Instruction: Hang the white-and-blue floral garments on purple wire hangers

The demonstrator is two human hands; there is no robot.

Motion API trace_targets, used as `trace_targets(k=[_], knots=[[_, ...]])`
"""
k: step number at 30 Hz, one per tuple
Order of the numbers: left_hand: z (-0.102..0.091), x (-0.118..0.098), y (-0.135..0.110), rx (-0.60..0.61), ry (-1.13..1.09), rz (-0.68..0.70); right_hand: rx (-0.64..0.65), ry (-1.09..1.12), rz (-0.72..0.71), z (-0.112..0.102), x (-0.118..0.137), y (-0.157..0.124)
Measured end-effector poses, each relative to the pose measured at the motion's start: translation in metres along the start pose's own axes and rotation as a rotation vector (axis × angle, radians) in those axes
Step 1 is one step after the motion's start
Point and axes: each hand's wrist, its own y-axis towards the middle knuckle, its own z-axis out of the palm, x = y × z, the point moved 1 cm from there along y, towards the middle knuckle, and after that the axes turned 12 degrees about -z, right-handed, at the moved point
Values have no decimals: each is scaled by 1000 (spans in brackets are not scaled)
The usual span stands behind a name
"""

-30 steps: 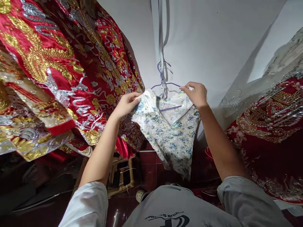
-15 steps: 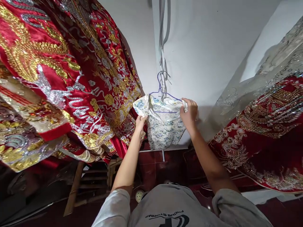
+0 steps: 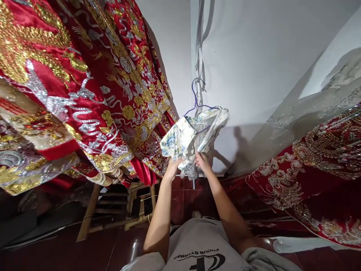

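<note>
A white blouse with a blue and yellow floral print hangs from a purple hanger. The hanger's hook is caught on a pale strap that runs down the wall. My left hand grips the front edge of the blouse low on its left side, thumb on top. Close beside it, my right hand pinches the other front edge with curled fingers. Between my hands the cloth is bunched, and the neckline gapes over the hanger's lower bar.
Red garments with gold and silver embroidery hang at left. A beaded dark red gown and sheer pale fabric are at right. A bamboo chair stands below left on the dark red tiled floor.
My right hand has left the blouse's right shoulder and come down to its front, nearer my left hand. My left hand has lowered slightly. The blouse front is now drawn together and bunched.
</note>
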Motion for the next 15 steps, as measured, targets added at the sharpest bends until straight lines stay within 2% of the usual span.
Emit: trace_targets(k=[2, 3, 4, 7, 8, 9, 10, 13, 15], knots=[[-2, 3, -9, -74, 35, 14, 81, 19, 11, 2, 0, -5], [-4, 6, -13, -159, 53, 58, 107, 23, 10, 2, 2, -6], [-5, 9, -16, -285, 76, 137, 124, 22, 4, 0, 4, -8], [-1, 25, -26, -756, 224, 488, 162, 14, -15, -7, 9, -16], [4, 32, -29, -835, 307, 577, 173, 14, -19, -9, 11, -19], [10, 39, -31, -834, 400, 628, 184, 16, -23, -11, 12, -22], [17, 46, -31, -759, 488, 643, 195, 20, -25, -13, 14, -26], [40, 64, -28, -389, 636, 564, 217, 29, -33, -16, 20, -34], [50, 71, -24, -275, 631, 493, 218, 33, -29, -17, 24, -37]])
